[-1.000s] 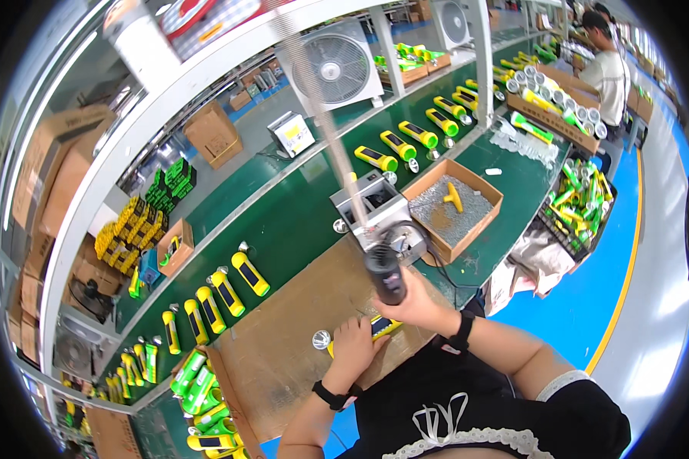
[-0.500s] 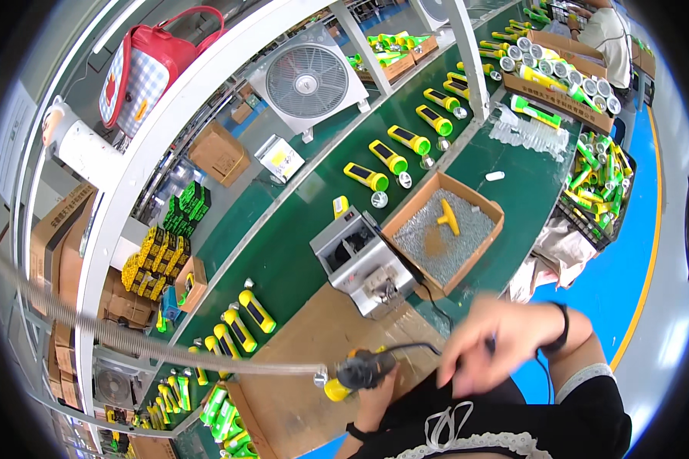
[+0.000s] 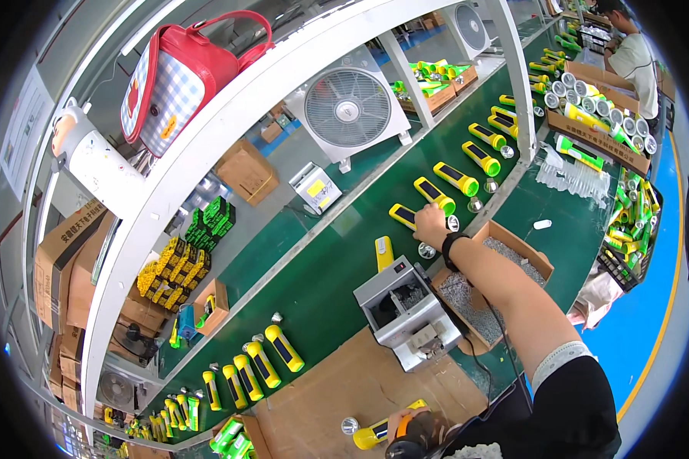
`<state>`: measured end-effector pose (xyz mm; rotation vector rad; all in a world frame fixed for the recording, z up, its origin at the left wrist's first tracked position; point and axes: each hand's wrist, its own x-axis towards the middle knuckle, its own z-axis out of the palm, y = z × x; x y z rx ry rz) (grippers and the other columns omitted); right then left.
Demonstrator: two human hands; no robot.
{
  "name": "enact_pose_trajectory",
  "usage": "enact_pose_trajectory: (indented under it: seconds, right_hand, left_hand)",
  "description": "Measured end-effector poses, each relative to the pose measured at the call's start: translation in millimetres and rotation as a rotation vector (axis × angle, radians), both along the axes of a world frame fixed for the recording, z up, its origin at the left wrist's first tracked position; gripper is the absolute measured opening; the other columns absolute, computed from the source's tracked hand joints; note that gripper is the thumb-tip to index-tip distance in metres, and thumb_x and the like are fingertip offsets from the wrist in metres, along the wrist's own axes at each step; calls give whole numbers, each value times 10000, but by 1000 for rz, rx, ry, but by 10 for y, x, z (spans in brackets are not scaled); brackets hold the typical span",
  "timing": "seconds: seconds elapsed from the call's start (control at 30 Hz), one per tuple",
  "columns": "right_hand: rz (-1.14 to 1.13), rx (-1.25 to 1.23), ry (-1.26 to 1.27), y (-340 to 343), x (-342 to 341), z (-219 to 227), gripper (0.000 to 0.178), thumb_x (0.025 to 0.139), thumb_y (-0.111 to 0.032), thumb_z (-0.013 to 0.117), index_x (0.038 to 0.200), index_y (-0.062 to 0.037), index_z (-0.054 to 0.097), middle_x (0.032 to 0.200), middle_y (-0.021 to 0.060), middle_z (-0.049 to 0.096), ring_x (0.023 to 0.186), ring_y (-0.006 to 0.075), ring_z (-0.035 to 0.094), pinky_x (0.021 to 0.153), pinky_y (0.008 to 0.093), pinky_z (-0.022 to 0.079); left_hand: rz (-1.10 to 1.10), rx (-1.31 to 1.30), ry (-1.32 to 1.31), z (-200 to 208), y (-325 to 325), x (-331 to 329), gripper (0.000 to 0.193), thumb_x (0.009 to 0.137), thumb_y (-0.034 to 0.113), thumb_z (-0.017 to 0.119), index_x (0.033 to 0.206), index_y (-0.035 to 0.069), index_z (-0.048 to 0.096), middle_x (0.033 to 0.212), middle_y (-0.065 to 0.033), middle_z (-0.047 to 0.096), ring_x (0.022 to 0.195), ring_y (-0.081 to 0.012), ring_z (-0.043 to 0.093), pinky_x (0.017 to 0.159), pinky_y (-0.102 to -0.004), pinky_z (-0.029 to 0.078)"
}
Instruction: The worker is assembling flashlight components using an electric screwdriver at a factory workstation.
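Note:
My right hand (image 3: 430, 224) reaches far forward over the green conveyor belt. Its fingers close round the head end of a yellow flashlight (image 3: 402, 216) with a dark panel, hiding that end. A round silver reflector (image 3: 426, 250) lies just below this hand. Near the lower edge, my left hand (image 3: 398, 422) is wrapped round another yellow flashlight (image 3: 369, 436) above the brown board. A dark power screwdriver (image 3: 415, 442) partly covers that hand. Beside this flashlight's end sits a loose reflector (image 3: 350, 425).
A grey screw feeder (image 3: 406, 314) stands beside a cardboard box of screws (image 3: 524, 256), under my right forearm. Yellow flashlights (image 3: 262, 361) line the belt (image 3: 321, 283). A white post (image 3: 517, 84) rises beyond. At far right, a co-worker (image 3: 631, 65) is near a crate of flashlight parts (image 3: 628, 268).
My right hand has moved from near my body out to a flashlight on the belt. The view has shifted, and the left hand with its flashlight now appears lower. The spring-like hose is gone from view.

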<state>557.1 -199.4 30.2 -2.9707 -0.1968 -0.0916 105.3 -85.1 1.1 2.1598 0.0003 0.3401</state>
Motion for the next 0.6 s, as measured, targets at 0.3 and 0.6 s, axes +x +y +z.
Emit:
enact_pose_trajectory:
  seconds: [0.3, 0.6]
  right_hand:
    - [455, 778, -958, -908, -1705, 1121, 557, 605, -47, 765, 1092, -26, 496, 1059, 158, 490, 939, 326, 552, 801, 371, 487]
    - [558, 906, -1354, -1348, -2805, 1615, 670, 623, -141, 816, 1160, -83, 419, 1047, 117, 397, 868, 283, 612, 734, 367, 531]
  left_hand:
    - [-64, 65, -114, 85, 58, 75, 143, 688, 138, 696, 805, 78, 639, 744, -91, 627, 722, -295, 602, 736, -384, 463]
    - [-19, 260, -291, -53, 105, 9, 309, 679, 204, 757, 943, 88, 648, 946, -113, 625, 883, -331, 572, 768, -399, 454]
